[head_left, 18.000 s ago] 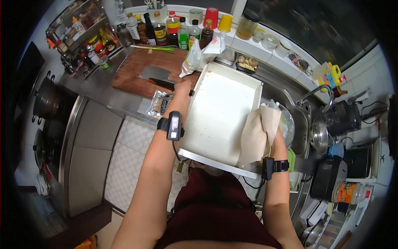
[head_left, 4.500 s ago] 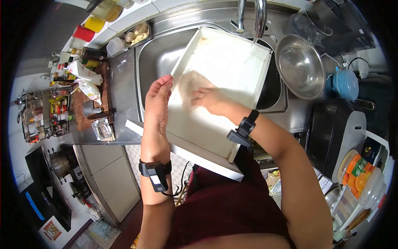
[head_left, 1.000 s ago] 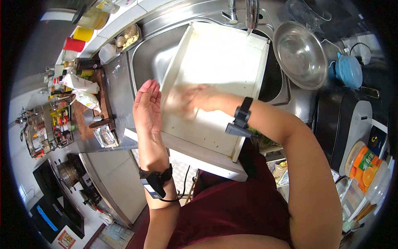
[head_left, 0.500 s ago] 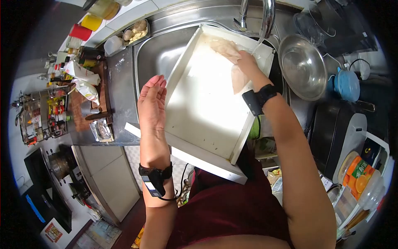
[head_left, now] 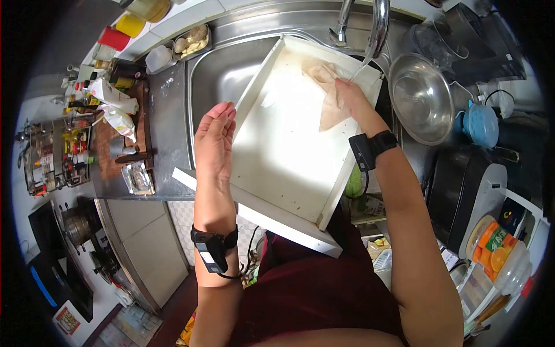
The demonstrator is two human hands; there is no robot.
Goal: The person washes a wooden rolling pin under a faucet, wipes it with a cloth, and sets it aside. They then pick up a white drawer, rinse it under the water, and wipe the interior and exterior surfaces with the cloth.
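A white drawer-like tray (head_left: 277, 144) rests tilted over the sink (head_left: 222, 75), with small dark specks on its wet bottom. Near its far right corner my right hand (head_left: 351, 98) grips a wet, light brown cloth (head_left: 332, 113), which hangs down onto the tray's bottom. Water runs from the faucet (head_left: 378, 29) just beside that hand. My left hand (head_left: 215, 136) is by the tray's left wall, palm up with curled fingers and nothing visible in it; whether it touches the wall I cannot tell.
On the right of the sink stands a metal bowl (head_left: 421, 98), with a blue container (head_left: 481, 124) beyond it. A wooden board (head_left: 115, 150) with bags lies on the left counter. Garlic and other items fill a small container (head_left: 192, 43) at the back left.
My right hand has moved slightly right and down, pulling the cloth with it, and the cloth's shape has changed. My left hand has barely moved.
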